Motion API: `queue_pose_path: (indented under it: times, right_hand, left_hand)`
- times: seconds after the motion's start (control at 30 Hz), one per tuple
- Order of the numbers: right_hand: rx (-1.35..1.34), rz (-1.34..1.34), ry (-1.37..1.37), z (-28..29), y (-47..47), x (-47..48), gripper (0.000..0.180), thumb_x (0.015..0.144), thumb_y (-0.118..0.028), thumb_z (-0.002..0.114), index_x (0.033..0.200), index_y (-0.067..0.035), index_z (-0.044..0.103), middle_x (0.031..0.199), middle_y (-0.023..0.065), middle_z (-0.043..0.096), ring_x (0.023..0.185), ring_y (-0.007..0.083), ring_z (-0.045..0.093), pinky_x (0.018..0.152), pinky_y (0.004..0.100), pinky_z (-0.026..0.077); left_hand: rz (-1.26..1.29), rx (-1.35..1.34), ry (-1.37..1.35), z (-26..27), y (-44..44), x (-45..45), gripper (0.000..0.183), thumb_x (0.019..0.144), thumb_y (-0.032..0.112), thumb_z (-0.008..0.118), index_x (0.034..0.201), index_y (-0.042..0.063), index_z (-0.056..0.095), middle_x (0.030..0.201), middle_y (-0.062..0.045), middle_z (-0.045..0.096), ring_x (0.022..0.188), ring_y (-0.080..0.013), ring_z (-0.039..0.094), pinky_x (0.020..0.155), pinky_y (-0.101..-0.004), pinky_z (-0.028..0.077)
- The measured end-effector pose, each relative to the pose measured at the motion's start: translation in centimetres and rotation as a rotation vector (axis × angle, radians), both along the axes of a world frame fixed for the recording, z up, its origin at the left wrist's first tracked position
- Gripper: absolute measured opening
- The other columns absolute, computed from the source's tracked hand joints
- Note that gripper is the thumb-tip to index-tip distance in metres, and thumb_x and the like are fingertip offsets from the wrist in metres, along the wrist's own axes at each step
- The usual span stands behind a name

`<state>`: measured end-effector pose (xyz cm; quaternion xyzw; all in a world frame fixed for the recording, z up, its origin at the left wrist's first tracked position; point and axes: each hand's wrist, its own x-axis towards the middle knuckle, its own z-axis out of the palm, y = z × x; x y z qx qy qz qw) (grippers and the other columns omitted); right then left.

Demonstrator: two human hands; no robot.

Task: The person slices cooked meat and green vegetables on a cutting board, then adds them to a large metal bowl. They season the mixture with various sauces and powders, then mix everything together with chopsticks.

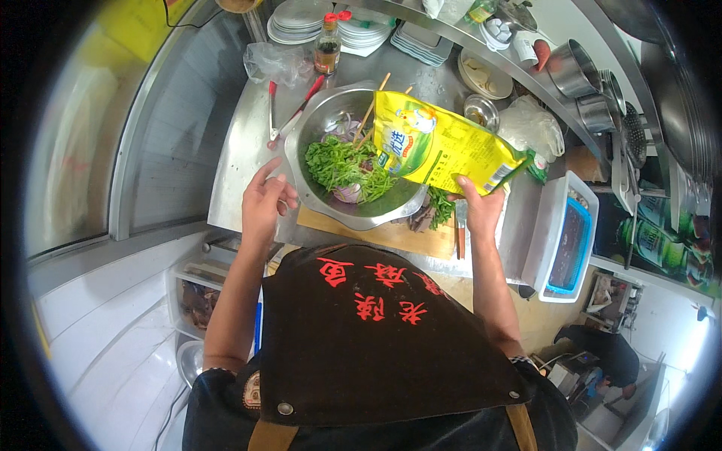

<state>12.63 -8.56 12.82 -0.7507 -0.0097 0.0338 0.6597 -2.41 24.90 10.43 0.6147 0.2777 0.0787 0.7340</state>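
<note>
My right hand [479, 208] grips one end of a yellow printed seasoning pouch [445, 141], thumb on top. The pouch's other end reaches over the right side of a large stainless steel bowl [316, 113]. Inside the bowl lie chopped green herbs [338, 166] and sliced red onion [348, 193], with more onion towards the back. A pair of wooden chopsticks [372, 107] leans in it, partly covered by the pouch. Just left of the bowl's rim, my left hand [268, 194] is empty, its fingers apart and loosely curled. Whether anything leaves the pouch cannot be seen.
Red-handled scissors [276, 131] and a sauce bottle [327, 48] stand beyond the bowl. A wooden cutting board [372, 232] with a knife [461, 231] lies in front. A white bin [547, 225] is at right; a person [606, 355] is at lower right.
</note>
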Motion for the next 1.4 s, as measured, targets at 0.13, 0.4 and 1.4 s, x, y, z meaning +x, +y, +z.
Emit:
queue_pose_path:
  times: [0.13,0.4,1.4]
  right_hand:
    - [0.004,-0.018,-0.012,-0.1,0.1,-0.2,0.027,0.085,-0.001,0.066,0.108,0.009,0.057,0.096,0.0156,0.067,0.074,0.0214,0.067,0.052,0.0302,0.059]
    - [0.050,-0.046,0.053,-0.5,-0.7,-0.5,0.031,0.084,-0.002,0.067,0.110,0.009,0.056,0.100,0.0160,0.067,0.075,0.0211,0.068,0.055,0.0283,0.059]
    - [0.841,0.111,0.831,-1.3,8.7,0.4,0.037,0.097,-0.035,0.054,0.130,-0.017,0.047,0.110,0.0043,0.062,0.084,0.0165,0.061,0.061,0.0346,0.052]
  left_hand:
    - [-0.022,0.026,0.046,0.8,-0.4,-0.1,0.044,0.097,0.023,0.051,0.135,0.000,0.048,0.074,-0.003,0.059,0.062,-0.0106,0.054,0.053,-0.0230,0.037]
    - [-0.012,0.014,-0.013,-0.1,0.3,-0.5,0.045,0.096,0.021,0.054,0.134,-0.001,0.047,0.074,-0.003,0.062,0.060,-0.0086,0.056,0.051,-0.0206,0.037]
    - [-0.489,0.658,-0.375,4.7,-9.4,10.8,0.050,0.080,0.036,0.074,0.117,0.006,0.063,0.116,-0.016,0.062,0.106,-0.0350,0.058,0.088,-0.0429,0.047]
